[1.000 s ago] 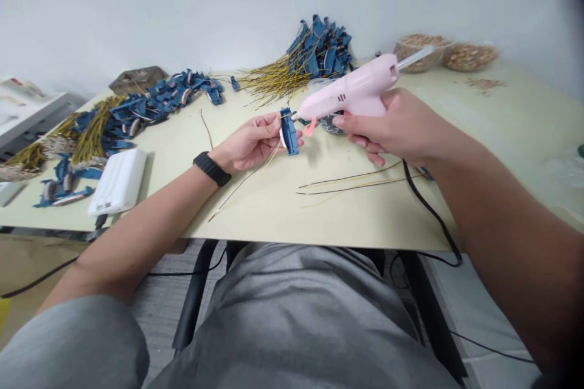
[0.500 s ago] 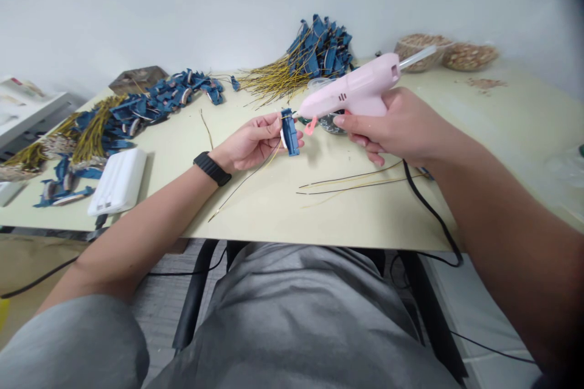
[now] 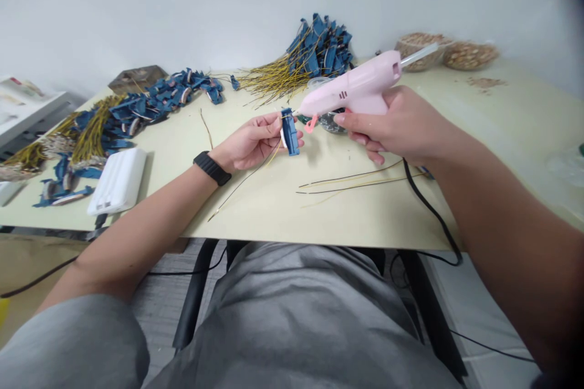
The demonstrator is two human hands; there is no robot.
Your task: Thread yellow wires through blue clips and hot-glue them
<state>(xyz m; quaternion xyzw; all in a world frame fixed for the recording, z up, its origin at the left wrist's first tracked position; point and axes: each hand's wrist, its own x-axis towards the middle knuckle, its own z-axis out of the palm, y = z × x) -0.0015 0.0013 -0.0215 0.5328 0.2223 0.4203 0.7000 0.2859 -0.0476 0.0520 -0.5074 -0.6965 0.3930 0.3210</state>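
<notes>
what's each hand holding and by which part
Left hand: blue piece, by its left edge, fingers behind. Right hand: pink glue gun, by its handle.

1. I see a white, rounded rectangular block [image 3: 117,182] on the pale-yellow, smooth table [image 3: 255,213].
2. I spot a brown, angular, wooden-looking box [image 3: 137,79] near the plain pale-grey wall [image 3: 182,0].
3. Far right, I notice tan, chip-like heaps [image 3: 469,56].
</notes>
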